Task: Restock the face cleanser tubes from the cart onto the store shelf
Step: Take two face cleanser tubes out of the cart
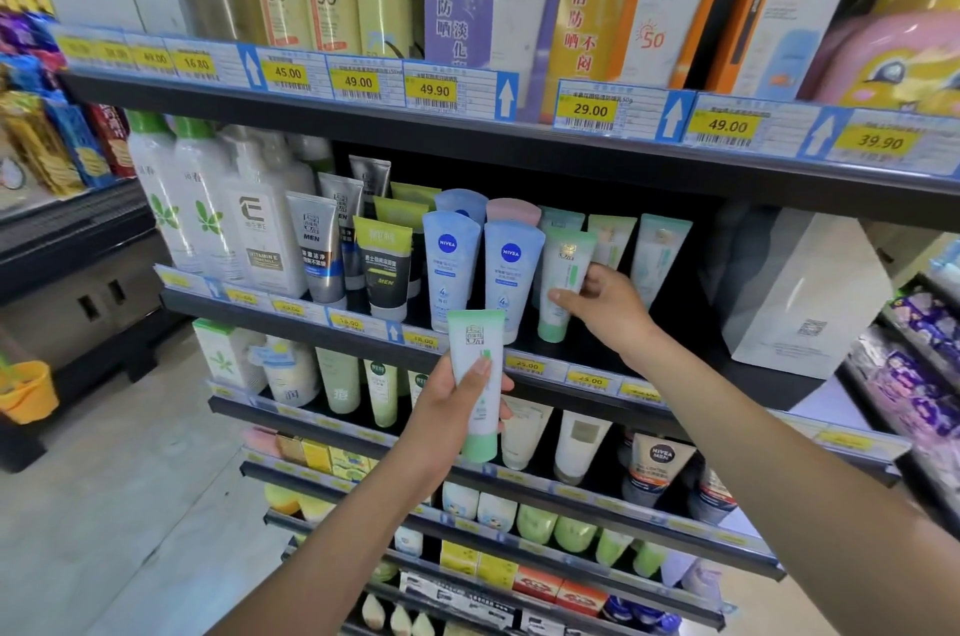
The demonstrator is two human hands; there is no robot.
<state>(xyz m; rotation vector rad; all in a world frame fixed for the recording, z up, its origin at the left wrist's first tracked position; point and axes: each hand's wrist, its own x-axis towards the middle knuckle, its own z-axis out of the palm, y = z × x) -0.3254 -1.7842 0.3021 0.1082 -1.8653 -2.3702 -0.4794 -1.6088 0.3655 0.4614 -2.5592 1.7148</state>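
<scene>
Only the head view here, so taking it from that: the right hand [605,302] is wrapped around a white plastic tube with a mint-green cap [563,284], cap down, on the dark second shelf [587,349], just right of the two pale blue Nivea tubes [480,266]. It leans a little and I can't tell if the cap is fully seated on the shelf yet. The left hand [457,406] grips a second white-and-green tube [478,383], held in the air in front of and below those Nivea tubes, not on any shelf. No cart in view. If it were me, I'd square up the right-hand tube first: push it back till it stands straight beside the Nivea pair, label facing out, before letting go. Those tubes standing on their caps probably tip easily, so a sloppy release could domino the row. Then the left one likely goes right in front.
</scene>
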